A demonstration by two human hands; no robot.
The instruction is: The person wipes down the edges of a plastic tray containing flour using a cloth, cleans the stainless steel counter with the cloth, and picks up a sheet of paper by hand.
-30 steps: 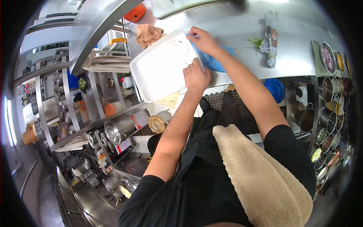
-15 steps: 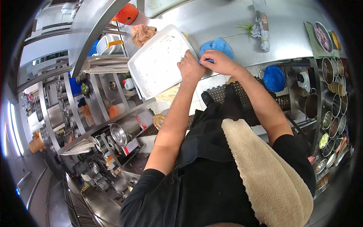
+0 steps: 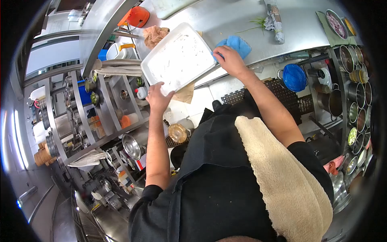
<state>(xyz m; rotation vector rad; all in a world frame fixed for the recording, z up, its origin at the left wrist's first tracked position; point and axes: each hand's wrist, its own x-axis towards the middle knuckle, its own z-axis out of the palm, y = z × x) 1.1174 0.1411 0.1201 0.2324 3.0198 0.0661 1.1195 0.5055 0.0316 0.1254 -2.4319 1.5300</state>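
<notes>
A shallow white tray (image 3: 179, 60) lies at an angle on the steel counter, with small dark specks scattered over its bottom. My left hand (image 3: 159, 99) is at the tray's near-left corner, fingers and thumb spread apart against or just beside the rim. At the tray's right side, my right hand (image 3: 229, 61) rests on a crumpled blue cloth (image 3: 240, 45), its fingers curled over the cloth's left edge. Part of the cloth is hidden beneath that hand.
A peach-coloured cloth (image 3: 155, 36) lies behind the tray, near an orange object (image 3: 138, 17). Farther right on the counter (image 3: 300, 30) are green sprigs (image 3: 258, 21), a paper-wrapped roll (image 3: 275, 24) and a bowl of chopped pieces (image 3: 336, 24). A blue-covered pot (image 3: 294, 78) stands below.
My left hand has moved from the tray's right side to its near-left corner and opened. My right hand has shifted slightly up onto the blue cloth. The hands are now apart.
</notes>
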